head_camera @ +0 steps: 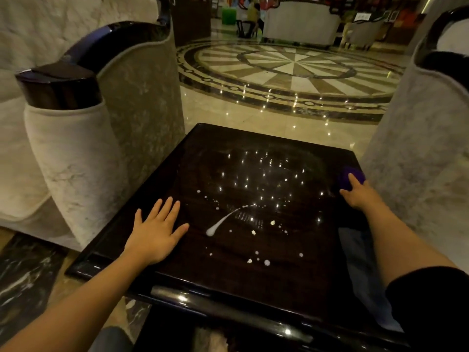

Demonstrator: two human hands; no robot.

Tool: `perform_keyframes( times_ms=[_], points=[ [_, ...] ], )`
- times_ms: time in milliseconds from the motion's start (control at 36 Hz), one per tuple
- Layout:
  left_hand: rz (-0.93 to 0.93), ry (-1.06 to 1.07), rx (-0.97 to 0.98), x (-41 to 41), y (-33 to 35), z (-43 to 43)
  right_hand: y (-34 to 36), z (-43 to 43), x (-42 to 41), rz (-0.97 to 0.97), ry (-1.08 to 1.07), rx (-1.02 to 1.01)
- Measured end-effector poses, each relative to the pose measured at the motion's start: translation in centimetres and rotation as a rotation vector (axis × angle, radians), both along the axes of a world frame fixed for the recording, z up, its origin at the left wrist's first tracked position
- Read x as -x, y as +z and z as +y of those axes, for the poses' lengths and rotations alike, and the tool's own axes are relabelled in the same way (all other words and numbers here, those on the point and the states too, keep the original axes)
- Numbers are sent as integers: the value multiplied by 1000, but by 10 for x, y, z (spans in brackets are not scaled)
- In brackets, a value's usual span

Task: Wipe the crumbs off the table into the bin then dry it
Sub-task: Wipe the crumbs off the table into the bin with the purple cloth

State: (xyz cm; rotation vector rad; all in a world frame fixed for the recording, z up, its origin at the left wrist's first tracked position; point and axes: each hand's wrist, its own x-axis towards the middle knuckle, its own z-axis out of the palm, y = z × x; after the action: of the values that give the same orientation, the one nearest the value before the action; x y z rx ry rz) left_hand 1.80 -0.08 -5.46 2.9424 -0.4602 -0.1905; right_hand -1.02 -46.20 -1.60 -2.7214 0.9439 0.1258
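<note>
Head view: dark glossy counter (253, 283) between two pale upholstered armchairs (83, 158), ceiling lights mirrored in its top. Left hand (156, 231) flat on the counter near the left edge, palm down, fingers spread wide, holding nothing. Right hand (359, 193) at the right edge, fingers resting on a purple cloth (351, 177) near the far right corner; grip on it hard to tell, the cloth blurred. White crumbs (253, 232) scattered over the middle and toward the near edge, alongside a white streak of spill (223, 221) running from centre toward the left hand. Blue-grey cloth (360, 270) lying along the right edge under the right forearm, reaching the near right corner. Patterned marble floor (291, 69) beyond the far edge.
</note>
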Motion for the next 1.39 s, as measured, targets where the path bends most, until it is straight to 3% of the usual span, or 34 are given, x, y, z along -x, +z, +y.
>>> perform_keyframes(
  times_ms=[723, 1390],
  points=[
    [19, -28, 14, 5, 5, -2, -14, 87, -33, -113, 198, 58],
    [39, -45, 14, 6, 10, -2, -7, 260, -81, -130, 809, -43]
  ],
)
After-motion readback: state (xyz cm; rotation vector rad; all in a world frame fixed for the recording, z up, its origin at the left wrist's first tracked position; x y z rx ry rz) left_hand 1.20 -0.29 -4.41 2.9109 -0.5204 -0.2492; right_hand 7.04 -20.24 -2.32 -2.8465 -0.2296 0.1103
